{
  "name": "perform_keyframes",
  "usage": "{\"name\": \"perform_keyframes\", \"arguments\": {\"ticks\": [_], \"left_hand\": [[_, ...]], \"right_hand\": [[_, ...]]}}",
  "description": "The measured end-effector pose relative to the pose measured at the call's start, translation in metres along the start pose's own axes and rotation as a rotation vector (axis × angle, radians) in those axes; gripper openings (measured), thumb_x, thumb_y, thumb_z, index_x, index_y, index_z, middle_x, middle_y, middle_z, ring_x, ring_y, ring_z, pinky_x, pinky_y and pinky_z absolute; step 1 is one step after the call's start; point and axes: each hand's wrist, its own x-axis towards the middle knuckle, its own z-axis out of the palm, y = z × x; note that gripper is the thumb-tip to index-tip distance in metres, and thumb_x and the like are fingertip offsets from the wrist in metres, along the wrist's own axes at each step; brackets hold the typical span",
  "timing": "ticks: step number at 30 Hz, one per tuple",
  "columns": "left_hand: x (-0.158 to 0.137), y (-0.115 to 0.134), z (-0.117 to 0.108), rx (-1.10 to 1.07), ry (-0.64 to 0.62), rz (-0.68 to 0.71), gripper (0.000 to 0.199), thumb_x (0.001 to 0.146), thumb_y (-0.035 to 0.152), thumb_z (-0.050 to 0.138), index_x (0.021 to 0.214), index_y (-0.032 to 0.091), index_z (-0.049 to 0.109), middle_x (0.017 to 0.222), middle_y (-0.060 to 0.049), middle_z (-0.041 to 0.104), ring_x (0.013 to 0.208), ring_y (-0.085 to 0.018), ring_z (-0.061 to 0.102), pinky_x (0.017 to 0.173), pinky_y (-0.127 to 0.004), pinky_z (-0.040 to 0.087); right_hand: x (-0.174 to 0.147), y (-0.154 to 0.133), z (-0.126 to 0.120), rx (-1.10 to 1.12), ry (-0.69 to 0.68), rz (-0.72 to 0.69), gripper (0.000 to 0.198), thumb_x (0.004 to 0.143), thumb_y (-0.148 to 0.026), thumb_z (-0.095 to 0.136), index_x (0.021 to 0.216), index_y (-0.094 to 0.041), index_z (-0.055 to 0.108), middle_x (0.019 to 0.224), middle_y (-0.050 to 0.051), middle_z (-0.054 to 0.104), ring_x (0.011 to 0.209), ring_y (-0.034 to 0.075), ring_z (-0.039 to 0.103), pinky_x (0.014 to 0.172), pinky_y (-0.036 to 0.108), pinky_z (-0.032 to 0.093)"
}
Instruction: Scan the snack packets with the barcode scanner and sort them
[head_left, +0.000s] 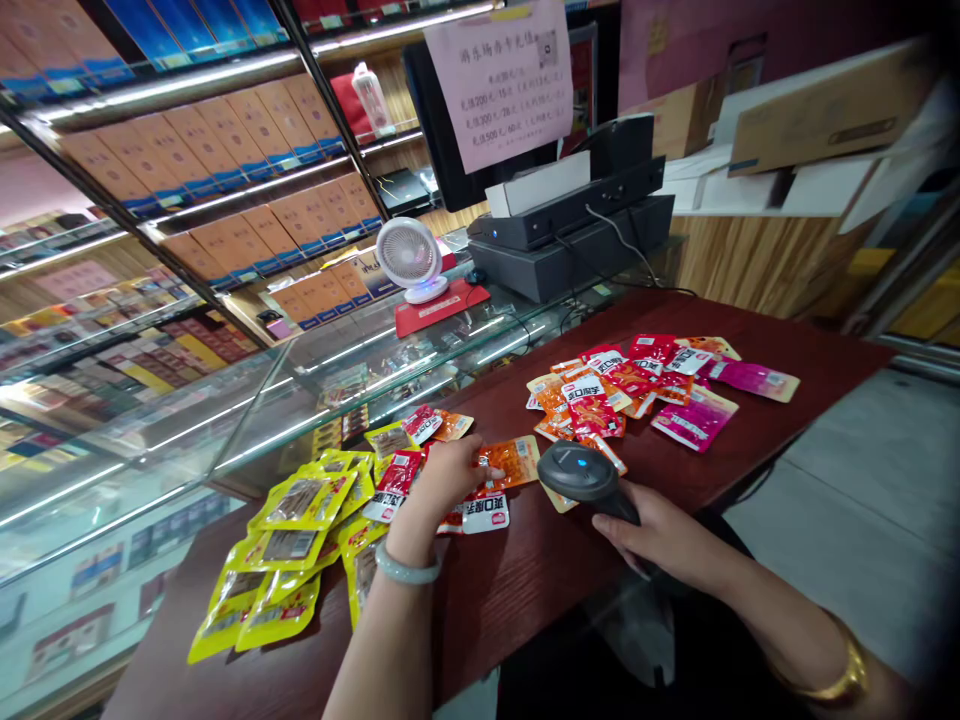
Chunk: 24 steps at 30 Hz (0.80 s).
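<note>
I've got my R hand (652, 530) closed round the handle of the dark scanner (577, 472), its head just right of the orange pkt (521, 460). My L hand (454, 475) has its fingertips on that pkt, but can't tell from here if they're pinching or only pressing. Red-&-white pkts (487, 515) lie beside the L hand on the dark red tbl (517, 590), yellow pkts (300, 500) heaped to its left, mixed pile (589, 395) w/ magenta pkts (697, 417) past the scanner
</note>
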Motion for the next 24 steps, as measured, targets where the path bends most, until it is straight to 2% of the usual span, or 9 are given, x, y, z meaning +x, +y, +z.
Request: {"name": "perform_keyframes", "arguments": {"ticks": [6, 8, 10, 13, 15, 16, 18, 21, 24], "left_hand": [[0.001, 0.001, 0.008, -0.029, 0.031, 0.013, 0.037, 0.08, 0.045, 0.068, 0.107, 0.02, 0.066, 0.084, -0.006, 0.071, 0.085, -0.022, 0.066, 0.071, -0.028, 0.041], [0.0, 0.004, 0.01, -0.114, 0.016, -0.017, 0.035, 0.078, 0.042, 0.07, 0.105, 0.02, 0.067, 0.082, -0.005, 0.071, 0.081, -0.021, 0.065, 0.07, -0.027, 0.043], [0.0, 0.01, 0.012, -0.288, -0.011, -0.033, 0.032, 0.078, 0.038, 0.069, 0.105, 0.019, 0.067, 0.082, -0.004, 0.071, 0.075, -0.019, 0.064, 0.067, -0.027, 0.045], [0.002, 0.018, 0.013, -0.664, -0.066, 0.112, 0.045, 0.084, 0.031, 0.061, 0.128, 0.02, 0.058, 0.104, -0.007, 0.072, 0.081, -0.017, 0.066, 0.073, -0.028, 0.05], [0.003, 0.017, 0.012, -0.75, -0.027, 0.197, 0.057, 0.086, 0.026, 0.059, 0.141, 0.023, 0.048, 0.125, -0.01, 0.066, 0.096, -0.018, 0.066, 0.085, -0.031, 0.051], [0.003, 0.013, 0.01, -0.683, 0.015, 0.195, 0.059, 0.084, 0.025, 0.062, 0.142, 0.024, 0.048, 0.131, -0.011, 0.062, 0.104, -0.02, 0.064, 0.091, -0.033, 0.049], [0.002, 0.003, 0.006, -0.392, 0.076, 0.104, 0.058, 0.078, 0.029, 0.071, 0.135, 0.024, 0.056, 0.131, -0.011, 0.061, 0.115, -0.026, 0.059, 0.1, -0.039, 0.045], [0.0, -0.013, 0.003, 0.027, 0.047, -0.021, 0.056, 0.069, 0.044, 0.08, 0.12, 0.024, 0.066, 0.123, -0.012, 0.063, 0.12, -0.033, 0.053, 0.103, -0.045, 0.04], [0.0, -0.018, 0.005, 0.16, 0.01, -0.043, 0.053, 0.071, 0.056, 0.075, 0.11, 0.022, 0.068, 0.118, -0.012, 0.062, 0.117, -0.033, 0.053, 0.099, -0.044, 0.041]], "right_hand": [[0.001, 0.001, 0.002, 0.002, 0.026, 0.007, 0.032, 0.089, -0.047, 0.058, 0.1, -0.018, 0.051, 0.053, -0.009, 0.048, 0.042, 0.01, 0.046, 0.043, 0.022, 0.036], [0.0, 0.002, 0.001, 0.0, 0.028, 0.005, 0.031, 0.089, -0.046, 0.057, 0.1, -0.018, 0.051, 0.052, -0.009, 0.047, 0.042, 0.01, 0.046, 0.044, 0.022, 0.036], [0.0, 0.004, 0.001, -0.003, 0.026, 0.003, 0.031, 0.089, -0.046, 0.056, 0.1, -0.018, 0.051, 0.052, -0.009, 0.047, 0.042, 0.01, 0.046, 0.044, 0.022, 0.037], [0.001, 0.005, 0.001, 0.0, 0.02, 0.005, 0.031, 0.089, -0.047, 0.056, 0.1, -0.018, 0.051, 0.053, -0.008, 0.048, 0.042, 0.01, 0.046, 0.044, 0.022, 0.037], [0.001, 0.005, 0.001, 0.004, 0.02, 0.009, 0.031, 0.089, -0.047, 0.056, 0.1, -0.019, 0.051, 0.053, -0.008, 0.048, 0.042, 0.01, 0.046, 0.044, 0.022, 0.037], [0.0, 0.004, 0.001, 0.005, 0.021, 0.01, 0.031, 0.089, -0.047, 0.056, 0.099, -0.019, 0.051, 0.052, -0.009, 0.047, 0.042, 0.01, 0.046, 0.044, 0.022, 0.037], [0.0, 0.004, 0.001, 0.004, 0.019, 0.011, 0.03, 0.09, -0.048, 0.056, 0.098, -0.019, 0.05, 0.052, -0.009, 0.047, 0.042, 0.01, 0.046, 0.044, 0.023, 0.037], [0.0, 0.003, 0.001, -0.003, 0.005, 0.027, 0.032, 0.089, -0.05, 0.057, 0.096, -0.019, 0.05, 0.052, -0.008, 0.048, 0.043, 0.01, 0.046, 0.045, 0.023, 0.037], [0.0, 0.002, 0.001, -0.018, -0.002, 0.04, 0.035, 0.089, -0.052, 0.057, 0.097, -0.019, 0.051, 0.051, -0.008, 0.048, 0.042, 0.011, 0.046, 0.044, 0.023, 0.037]]}}
